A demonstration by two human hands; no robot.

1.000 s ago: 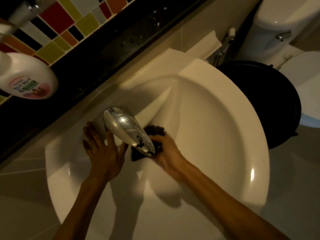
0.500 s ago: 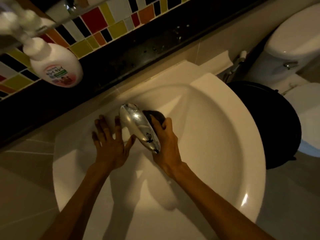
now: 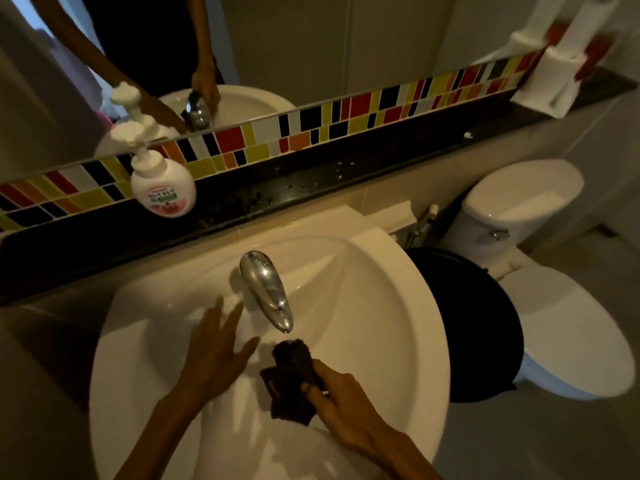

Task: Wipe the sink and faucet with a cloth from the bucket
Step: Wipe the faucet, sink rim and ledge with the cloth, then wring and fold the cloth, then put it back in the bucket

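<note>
The right hand (image 3: 341, 398) grips a dark cloth (image 3: 290, 377), bunched up in its fingers. The cloth is over the white sink (image 3: 398, 327), just below the tip of the faucet (image 3: 268, 292) and not touching it. I cannot tell if the cloth touches the bowl. The left hand (image 3: 216, 351) holds nothing. Its fingers are spread wide and it looks a bit blurry. It is over the left side of the sink, just left of the faucet, and I cannot tell if it rests on the sink. The faucet is shiny and silver and sticks out over the bowl. Behind the sink is a dark shelf (image 3: 311, 181) with a white soap bottle (image 3: 162, 188) on it, off to the left. Above the shelf is a strip of tiles (image 3: 363, 112) in many colours, then a mirror (image 3: 311, 46) that shows the arms and the faucet. To the right of the sink sits a round black bucket (image 3: 485, 334), partly hidden by the sink's edge. Past it is a white toilet (image 3: 554, 306) with the lid down.
</note>
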